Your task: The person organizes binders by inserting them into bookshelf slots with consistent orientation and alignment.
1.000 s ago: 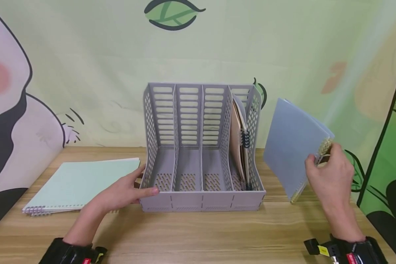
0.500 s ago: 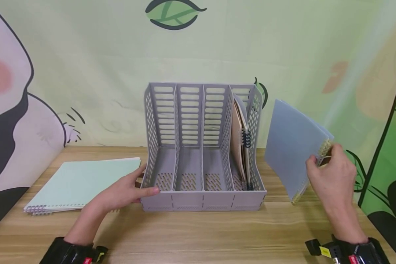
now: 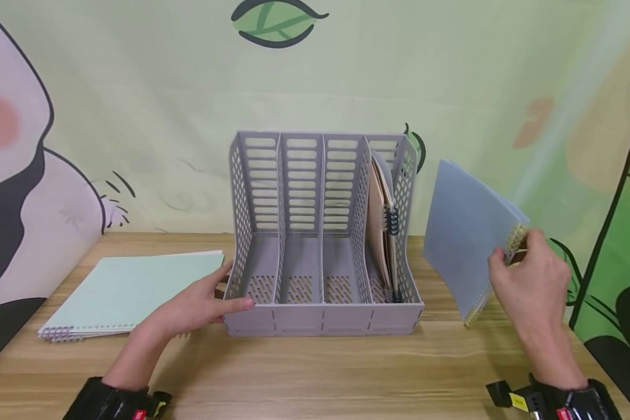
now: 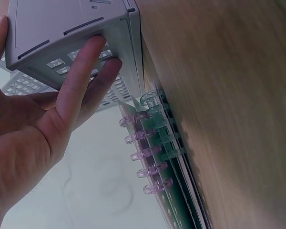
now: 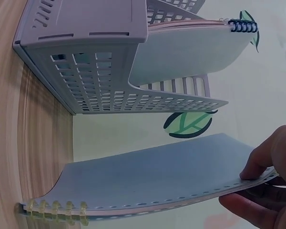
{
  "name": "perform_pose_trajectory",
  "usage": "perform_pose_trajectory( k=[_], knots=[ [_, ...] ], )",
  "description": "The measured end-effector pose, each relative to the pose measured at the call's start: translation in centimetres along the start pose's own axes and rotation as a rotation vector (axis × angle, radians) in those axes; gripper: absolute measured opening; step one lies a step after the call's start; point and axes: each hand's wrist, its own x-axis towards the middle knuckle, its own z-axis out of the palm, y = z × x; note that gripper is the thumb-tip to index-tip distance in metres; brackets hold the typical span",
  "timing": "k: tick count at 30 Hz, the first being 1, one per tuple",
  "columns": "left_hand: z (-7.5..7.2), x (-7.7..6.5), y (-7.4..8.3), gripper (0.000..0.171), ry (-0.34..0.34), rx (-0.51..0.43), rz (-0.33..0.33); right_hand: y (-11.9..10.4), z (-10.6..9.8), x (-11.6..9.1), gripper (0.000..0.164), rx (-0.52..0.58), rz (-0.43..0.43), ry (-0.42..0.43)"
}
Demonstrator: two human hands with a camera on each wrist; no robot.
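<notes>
My left hand (image 3: 202, 300) holds the front left corner of a grey-purple file organizer (image 3: 322, 319), thumb over the front edge and fingers against the perforated side. In the right compartment stand several spiral notebooks (image 3: 376, 227), one pinkish, with dark rings. My right hand (image 3: 532, 286) pinches a blue spiral notebook (image 3: 467, 233) by its ring-bound edge, thumb on the near cover. This notebook is tilted, right of the organizer and apart from it. Its yellowish rings (image 5: 57, 210) show in the right wrist view, the lower corner at the tabletop. Some right fingers are hidden behind it.
Mint-green spiral notebooks (image 3: 131, 291) lie stacked left of the organizer, rings toward the near side; the left forearm passes over their corner. The wooden table (image 3: 315, 373) meets a printed cloth backdrop (image 3: 163, 116) behind.
My right hand and the blue notebook have shifted very slightly right, with the notebook's top a little lower. My left hand and the organizer stay as they were.
</notes>
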Motion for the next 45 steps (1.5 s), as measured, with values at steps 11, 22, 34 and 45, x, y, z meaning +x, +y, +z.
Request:
perform_pose_trajectory(
  k=[11, 22, 34, 45],
  knots=[
    [0.0, 0.0, -0.1, 0.105, 0.0, -0.002, 0.005, -0.5, -0.5, 0.0, 0.024, 0.026, -0.008, -0.008],
    [0.1, 0.0, 0.1, 0.102, 0.001, -0.012, -0.006, -1.1, -1.0, 0.0, 0.018, 0.015, -0.024, 0.001],
    [0.0, 0.0, 0.1, 0.102, 0.0, -0.024, -0.008, -2.1, -2.1, -0.2, 0.019, 0.008, -0.011, -0.005],
    [0.0, -0.1, 0.2, 0.102, 0.0, -0.029, -0.009, -3.6, -3.0, -0.4, 0.017, 0.042, -0.022, 0.016]
  ],
)
